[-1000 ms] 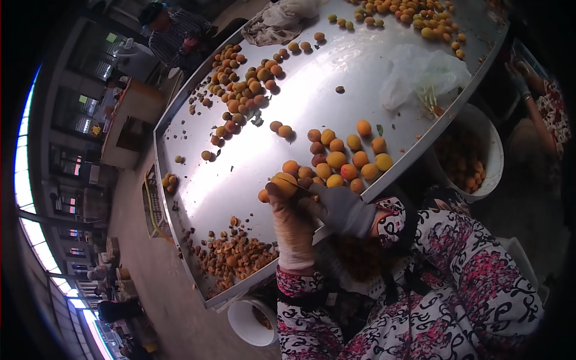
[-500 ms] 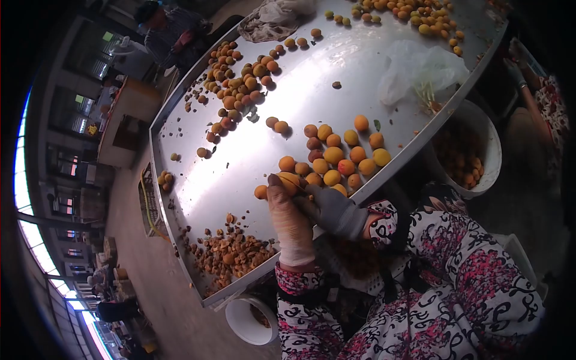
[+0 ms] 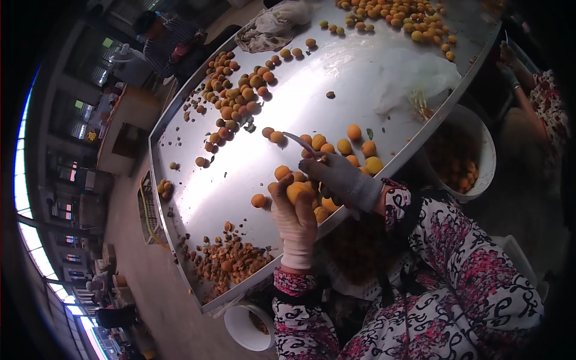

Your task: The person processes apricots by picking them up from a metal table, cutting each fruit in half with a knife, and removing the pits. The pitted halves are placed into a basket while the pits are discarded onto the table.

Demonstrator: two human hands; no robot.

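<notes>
My left hand [image 3: 294, 219], in a pale glove with bare-looking fingertips, is closed around an orange-yellow apricot [image 3: 298, 192] at the table's near edge. Just right of it, my right hand [image 3: 345, 179] in a grey glove grips a small curved knife [image 3: 297, 141], its blade raised and pointing up and left. Part of the handle is hidden in the fingers. Loose apricots [image 3: 354, 132] lie around and beyond both hands, some partly covered by them. One single apricot [image 3: 258, 200] rests left of my left hand.
The metal table [image 3: 198, 180] has a raised rim. On it are a pile of apricot pits [image 3: 231, 261], more apricots [image 3: 240, 96], a clear plastic bag [image 3: 414, 78] and a cloth [image 3: 273, 27]. White buckets [image 3: 489, 153] stand below. Co-workers sit at the far left [image 3: 174, 39] and right [image 3: 543, 108].
My hands have moved apart. The right one has risen up and right, bringing the knife blade into view. My left hand's fingers have opened up around a whole-looking apricot.
</notes>
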